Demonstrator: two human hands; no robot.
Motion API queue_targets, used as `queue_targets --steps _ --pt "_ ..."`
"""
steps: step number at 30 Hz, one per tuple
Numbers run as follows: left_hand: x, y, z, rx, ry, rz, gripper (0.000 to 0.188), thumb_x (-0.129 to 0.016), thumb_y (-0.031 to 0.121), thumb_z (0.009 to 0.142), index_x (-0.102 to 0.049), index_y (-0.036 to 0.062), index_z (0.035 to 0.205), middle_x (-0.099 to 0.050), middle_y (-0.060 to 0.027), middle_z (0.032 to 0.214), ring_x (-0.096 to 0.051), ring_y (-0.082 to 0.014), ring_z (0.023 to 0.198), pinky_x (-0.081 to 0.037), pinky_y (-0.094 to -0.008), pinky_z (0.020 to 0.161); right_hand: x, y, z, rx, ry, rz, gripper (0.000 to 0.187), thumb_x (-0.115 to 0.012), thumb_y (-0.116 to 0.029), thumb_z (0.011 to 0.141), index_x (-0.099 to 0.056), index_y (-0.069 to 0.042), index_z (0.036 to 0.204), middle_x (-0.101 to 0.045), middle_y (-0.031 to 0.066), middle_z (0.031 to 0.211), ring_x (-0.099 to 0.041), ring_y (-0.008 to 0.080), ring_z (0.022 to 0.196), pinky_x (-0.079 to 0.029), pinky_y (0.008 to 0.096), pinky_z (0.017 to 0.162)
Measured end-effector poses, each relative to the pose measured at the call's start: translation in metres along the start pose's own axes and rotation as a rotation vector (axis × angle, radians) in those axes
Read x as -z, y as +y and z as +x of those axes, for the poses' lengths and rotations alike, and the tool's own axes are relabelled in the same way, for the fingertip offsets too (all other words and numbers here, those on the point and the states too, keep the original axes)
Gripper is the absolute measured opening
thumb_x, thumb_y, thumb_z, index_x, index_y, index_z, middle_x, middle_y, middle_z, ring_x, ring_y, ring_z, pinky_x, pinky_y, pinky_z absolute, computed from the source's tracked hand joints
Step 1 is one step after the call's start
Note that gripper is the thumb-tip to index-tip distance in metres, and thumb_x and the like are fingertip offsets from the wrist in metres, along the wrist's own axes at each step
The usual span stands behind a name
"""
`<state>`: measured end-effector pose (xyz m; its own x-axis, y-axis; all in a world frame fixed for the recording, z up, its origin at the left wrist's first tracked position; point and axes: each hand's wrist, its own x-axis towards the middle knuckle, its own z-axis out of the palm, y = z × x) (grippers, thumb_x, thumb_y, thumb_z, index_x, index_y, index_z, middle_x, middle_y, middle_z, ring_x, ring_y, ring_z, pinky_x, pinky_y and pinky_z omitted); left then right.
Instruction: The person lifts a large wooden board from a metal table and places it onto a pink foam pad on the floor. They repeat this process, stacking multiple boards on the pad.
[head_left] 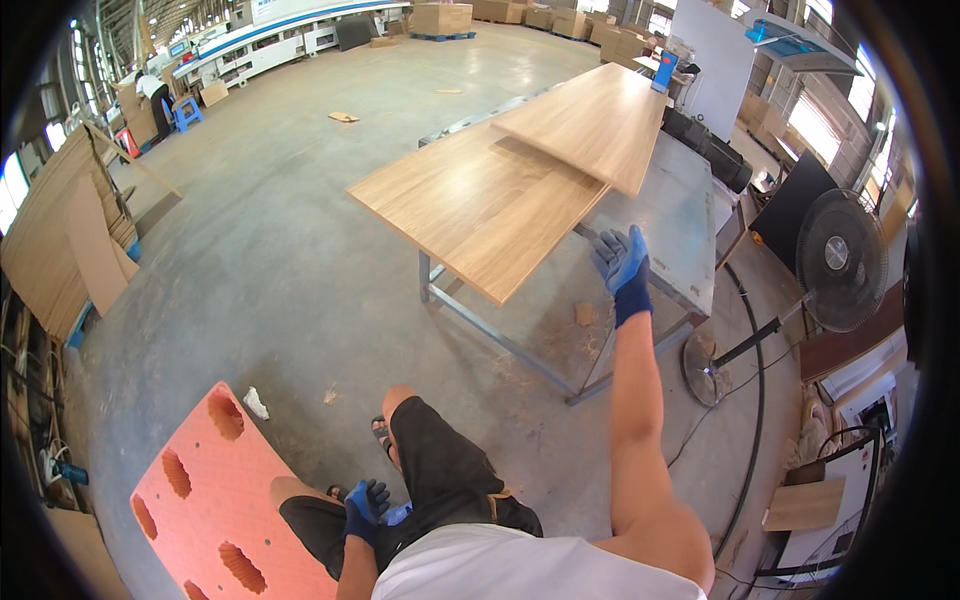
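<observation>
My right hand (622,262), in a blue glove with a grey palm, stretches forward beside the table, fingers spread and empty. Just beyond it are two wood-grain boards: the lower board (470,215) sticks out over the table's near left side, while the upper board (600,115) lies partly across it. Down by my thigh, my left hand (366,508) wears a matching glove. Its fingers are loosely bent and apart, with nothing visible in them. Beneath the boards stands a grey metal table (685,240).
A pink board with oval holes (210,500) lies at lower left. To the right stand a pedestal fan (840,255) and a dark hose (755,400) on the floor. Stacked cardboard sheets (65,220) lean at far left. Someone (155,95) is near a blue stool (185,113).
</observation>
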<state>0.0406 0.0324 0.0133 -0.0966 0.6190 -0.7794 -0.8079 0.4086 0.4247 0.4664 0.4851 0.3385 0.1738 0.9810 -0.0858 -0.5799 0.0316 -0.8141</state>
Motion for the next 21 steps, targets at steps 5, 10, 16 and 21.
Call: queue_targets --steps 5,10,16,21 --pt "0.011 -0.004 0.013 0.054 -0.031 0.041 0.029 -0.043 0.037 0.088 -0.048 0.015 0.107 -0.056 -0.0086 0.105 -0.053 -0.0281 0.083 -0.041 -0.0429 0.07 0.014 -0.034 0.089 -0.045 0.077 -0.041 0.077 -0.053 -0.047 0.083 -0.022 0.001 0.135 -0.048 0.0201 0.12 -0.053 0.0368 0.104 -0.041 0.0527 0.09" --pt "0.001 -0.01 0.01 0.085 0.123 0.012 0.016 -0.042 0.031 0.086 -0.048 0.016 0.088 -0.051 -0.0069 0.08 -0.048 -0.0267 0.066 -0.037 -0.0389 0.055 0.018 -0.05 0.13 -0.056 0.005 -0.047 0.023 -0.048 -0.03 0.081 -0.045 -0.01 0.092 -0.051 0.0224 0.117 -0.05 0.0422 0.109 -0.035 0.0556 0.094" --pt "-0.004 -0.01 0.003 0.054 0.193 -0.018 0.028 -0.045 0.036 0.086 -0.051 0.0168 0.066 -0.049 -0.001 0.059 -0.044 -0.0214 0.056 -0.045 -0.0442 0.058 0.008 -0.061 0.153 -0.046 -0.09 0.136 0.019 -0.048 -0.027 0.079 -0.048 -0.01 0.088 -0.055 0.0181 0.108 -0.056 0.0377 0.098 -0.049 0.0495 0.078" --pt "-0.033 0.0 -0.013 0.113 0.204 -0.044 0.026 -0.043 0.03 0.084 -0.049 0.0195 0.062 -0.046 -0.0006 0.055 -0.04 -0.02 0.049 -0.046 -0.0443 0.054 -0.007 -0.048 0.17 0.173 0.111 0.067 0.031 -0.051 -0.02 0.087 -0.049 -0.003 0.113 -0.057 0.017 0.105 -0.061 0.0308 0.085 -0.056 0.0393 0.066"
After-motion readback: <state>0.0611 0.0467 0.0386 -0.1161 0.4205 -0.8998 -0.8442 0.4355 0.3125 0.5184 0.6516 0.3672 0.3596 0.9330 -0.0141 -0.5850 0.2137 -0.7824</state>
